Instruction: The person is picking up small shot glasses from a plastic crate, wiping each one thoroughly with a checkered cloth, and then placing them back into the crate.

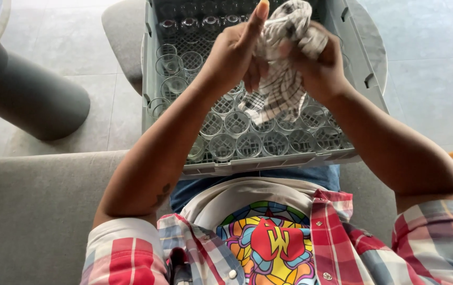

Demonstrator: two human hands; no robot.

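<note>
Both my hands are raised over a grey plastic rack [268, 163] that holds several small clear glasses [236, 122] standing in rows. My left hand [234, 53] and my right hand [316, 66] grip a white checked cloth [284, 79] bunched between them. The cloth's loose end hangs down toward the glasses. Whether a glass is wrapped inside the cloth is hidden. My left thumb points up beside the bundle.
The rack rests on my lap and a grey cushioned seat [31, 211]. A round dark table base [26, 95] stands on the tiled floor at the left. A second grey seat [123, 37] lies beyond the rack.
</note>
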